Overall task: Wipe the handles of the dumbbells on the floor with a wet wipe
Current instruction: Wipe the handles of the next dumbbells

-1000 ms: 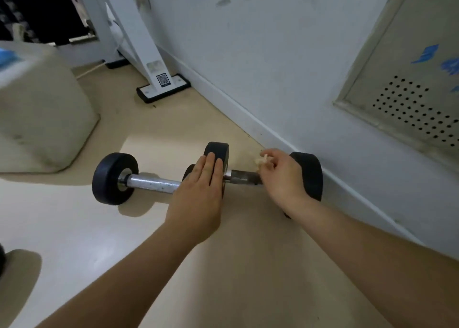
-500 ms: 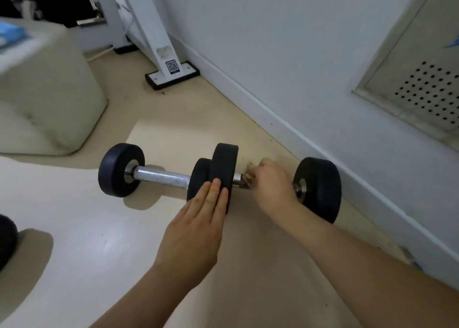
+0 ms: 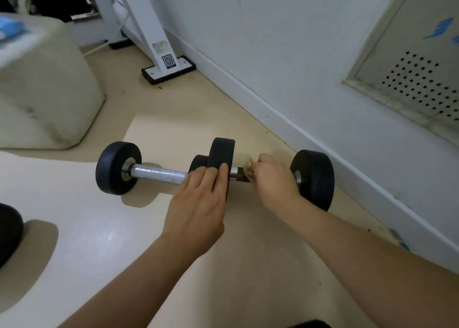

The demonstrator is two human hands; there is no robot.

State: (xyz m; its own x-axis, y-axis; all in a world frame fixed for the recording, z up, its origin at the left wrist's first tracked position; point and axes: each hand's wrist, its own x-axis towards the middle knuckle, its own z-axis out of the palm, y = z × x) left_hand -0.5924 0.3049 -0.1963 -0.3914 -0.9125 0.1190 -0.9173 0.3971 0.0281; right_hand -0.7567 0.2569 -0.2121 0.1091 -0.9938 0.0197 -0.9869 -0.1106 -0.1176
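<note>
Now that the wet wipe, gripped in the curled right hand, is slid left along the handle of the right dumbbell by the wall, that handle is thought nearly wiped. Its middle weight is steadied by the flat left hand.

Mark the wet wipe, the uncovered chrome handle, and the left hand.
wet wipe (image 3: 248, 167): head view, crumpled tuft sticking out of the right hand (image 3: 275, 178).
chrome handle (image 3: 159, 173): head view, middle of the bar.
left hand (image 3: 196, 211): head view, back of the hand.
</note>
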